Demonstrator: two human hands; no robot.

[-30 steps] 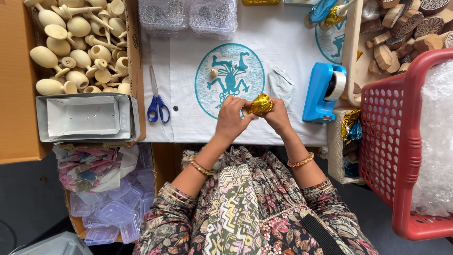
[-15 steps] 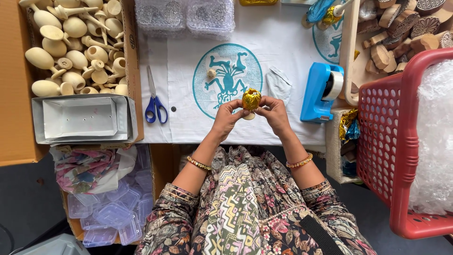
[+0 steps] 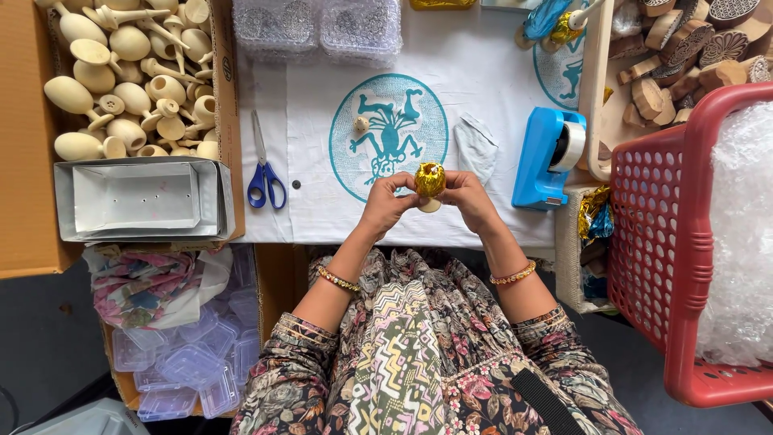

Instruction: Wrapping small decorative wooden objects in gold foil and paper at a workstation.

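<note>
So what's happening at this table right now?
A person seated at a white cloth-covered table holds a small wooden piece wrapped in gold foil between both hands, left hand and right hand, fingers pinching the foil around it; bare wood shows at the bottom. Blue-handled scissors lie to the left, a blue tape dispenser to the right. A cardboard box of unwrapped wooden pieces sits far left, and a red basket far right.

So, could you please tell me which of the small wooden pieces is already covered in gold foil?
The one held between the left hand and right hand: the gold-wrapped piece. The wooden pieces in the cardboard box are all bare, pale wood.
</note>
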